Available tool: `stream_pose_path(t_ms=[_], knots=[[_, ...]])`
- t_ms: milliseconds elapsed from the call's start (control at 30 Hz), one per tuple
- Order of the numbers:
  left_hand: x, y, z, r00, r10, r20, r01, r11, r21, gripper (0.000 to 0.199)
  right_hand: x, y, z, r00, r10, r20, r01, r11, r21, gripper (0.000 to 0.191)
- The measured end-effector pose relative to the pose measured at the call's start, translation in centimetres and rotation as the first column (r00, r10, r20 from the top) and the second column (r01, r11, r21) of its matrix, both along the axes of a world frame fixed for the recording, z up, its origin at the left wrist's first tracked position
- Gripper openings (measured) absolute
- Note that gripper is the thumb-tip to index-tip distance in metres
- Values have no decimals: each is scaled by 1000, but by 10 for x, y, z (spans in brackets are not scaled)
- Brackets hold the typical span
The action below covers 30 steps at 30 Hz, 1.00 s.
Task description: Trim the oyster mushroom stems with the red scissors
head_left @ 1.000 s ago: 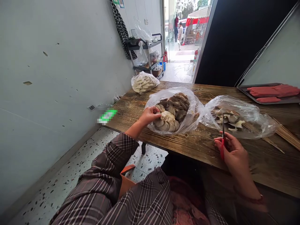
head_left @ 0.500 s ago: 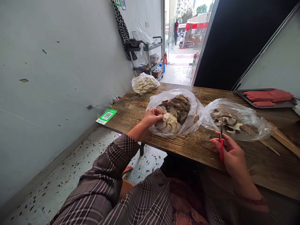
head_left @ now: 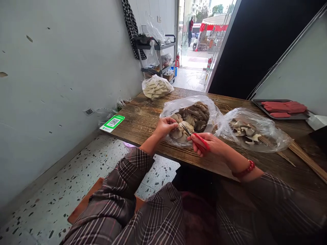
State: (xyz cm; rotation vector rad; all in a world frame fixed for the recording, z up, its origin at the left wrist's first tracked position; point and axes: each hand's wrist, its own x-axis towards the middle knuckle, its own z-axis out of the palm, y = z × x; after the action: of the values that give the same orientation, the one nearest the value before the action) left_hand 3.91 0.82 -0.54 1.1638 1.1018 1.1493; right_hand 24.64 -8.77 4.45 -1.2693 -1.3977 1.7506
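Observation:
Grey-brown mushrooms (head_left: 196, 115) fill an open clear plastic bag (head_left: 167, 108) on the wooden table. At the bag's near left side, my left hand (head_left: 165, 127) has its thumb and fingers pinched over pale mushroom pieces; it seems to be on a mushroom there. My right hand (head_left: 208, 144) is wrapped round red-handled scissors (head_left: 200, 141), whose blades point up and left over the mushrooms, near my left fingertips. To the right, a second clear bag (head_left: 277, 134) holds cut mushroom pieces (head_left: 246, 131).
A tied bag of pale food (head_left: 157, 86) sits at the table's far left, a green code card (head_left: 112, 123) on the left edge. Thin wooden skewers (head_left: 305, 158) lie at the right, below a dark tray (head_left: 259, 103) with reddish items (head_left: 284, 107). A shelf cart (head_left: 159, 47) stands beyond.
My right hand has moved left with the scissors, from beside the second bag to the mushrooms by my left hand. My left hand stays almost in place, and the view has shifted slightly.

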Motion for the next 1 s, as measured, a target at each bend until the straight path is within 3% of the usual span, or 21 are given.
stream_pose_path(t_ms=[233, 467, 700, 1000], knots=[[0, -3, -2, 994, 0, 109, -2, 1000, 17, 27, -11, 21, 11, 998, -1, 68, 13, 982, -188, 38], [2, -2, -8, 991, 31, 133, -35, 999, 32, 26, -21, 29, 22, 998, -36, 49, 48, 961, -273, 38], [2, -1, -11, 990, 50, 133, -57, 997, 49, 27, -41, 32, 26, 988, -72, 139, 106, 962, -251, 37], [0, -1, -17, 983, 73, 168, -76, 997, 12, 30, -46, 27, 12, 972, -134, 191, 157, 981, -112, 35]])
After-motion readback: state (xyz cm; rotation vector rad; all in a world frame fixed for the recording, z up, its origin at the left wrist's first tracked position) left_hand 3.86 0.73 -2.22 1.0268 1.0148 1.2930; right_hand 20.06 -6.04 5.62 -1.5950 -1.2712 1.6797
